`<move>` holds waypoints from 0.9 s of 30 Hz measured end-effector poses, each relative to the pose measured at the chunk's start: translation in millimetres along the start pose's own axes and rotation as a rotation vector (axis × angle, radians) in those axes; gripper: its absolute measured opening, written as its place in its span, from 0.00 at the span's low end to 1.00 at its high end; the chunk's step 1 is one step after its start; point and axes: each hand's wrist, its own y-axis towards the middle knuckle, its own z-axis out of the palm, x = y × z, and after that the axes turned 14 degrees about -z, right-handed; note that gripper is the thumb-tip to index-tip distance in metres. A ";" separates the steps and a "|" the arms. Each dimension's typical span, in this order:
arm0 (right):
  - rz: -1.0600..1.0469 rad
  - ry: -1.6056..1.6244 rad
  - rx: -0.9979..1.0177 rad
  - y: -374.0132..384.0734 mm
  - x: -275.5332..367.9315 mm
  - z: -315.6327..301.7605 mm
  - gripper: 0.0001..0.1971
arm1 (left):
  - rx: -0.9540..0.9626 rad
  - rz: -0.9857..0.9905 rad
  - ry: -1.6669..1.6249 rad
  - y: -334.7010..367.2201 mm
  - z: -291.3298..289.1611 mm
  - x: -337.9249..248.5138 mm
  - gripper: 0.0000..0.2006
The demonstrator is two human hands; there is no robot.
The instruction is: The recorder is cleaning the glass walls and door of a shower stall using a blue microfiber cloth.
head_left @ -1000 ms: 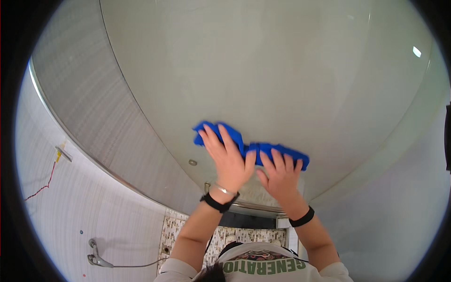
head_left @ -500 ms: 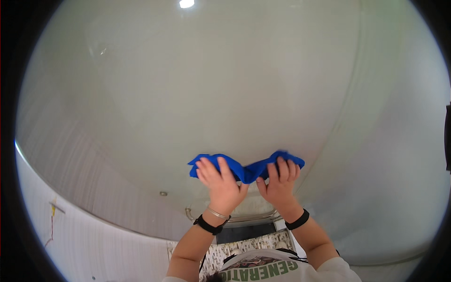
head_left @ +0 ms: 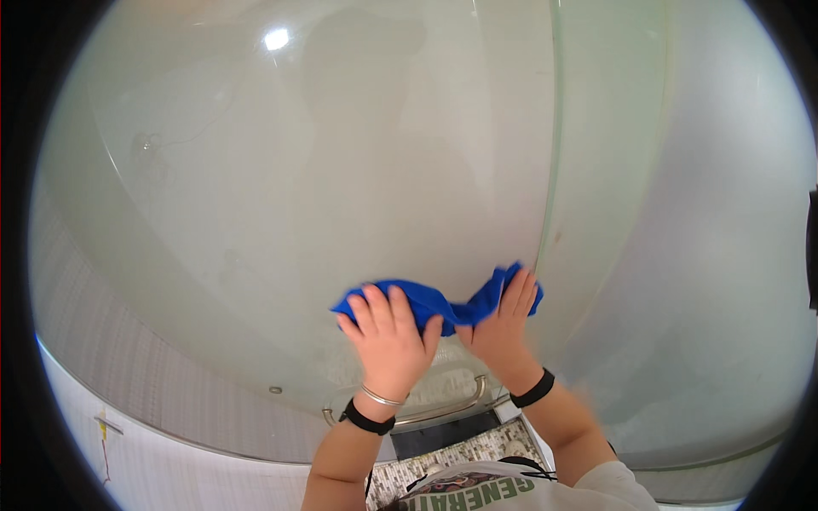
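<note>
A bunched blue cloth spans both of my hands, flat against a large pale glass panel. My left hand presses its left part, fingers spread over the fabric and thumb toward the middle. On its right end lies my right hand, fingers close together and pointing up. The cloth sags between the two hands. Its folds and my palms hide the underside of the grip. Each wrist carries a black band, and a thin silver bangle sits on the left one.
Below my hands runs a curved metal handle bar. A dark strip and mosaic floor show under it. A small round fitting sits at lower left. Vertical panel edges rise on the right.
The view has shifted, so the light's reflection sits lower and further left and more of the handle bar shows. My right hand's fingers have drawn together on the cloth.
</note>
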 end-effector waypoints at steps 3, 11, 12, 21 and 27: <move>-0.063 -0.021 -0.022 -26.2 1.3 2.3 0.40 | 0.093 0.135 0.022 -21.7 9.6 -2.0 0.41; 0.034 0.138 -0.200 166.3 -5.9 -63.3 0.34 | -0.142 -0.001 -0.301 84.4 -51.7 -44.9 0.39; -0.057 0.125 -0.198 173.6 -8.4 -57.4 0.32 | -0.126 0.067 -0.486 92.8 -50.5 -44.8 0.40; -0.093 0.132 -0.119 116.5 -19.8 -35.9 0.29 | -0.249 0.102 -0.183 57.1 -22.4 -13.1 0.38; -0.021 0.056 -0.338 208.0 -40.8 -80.2 0.32 | -0.248 0.428 -0.236 79.6 -43.5 -37.2 0.33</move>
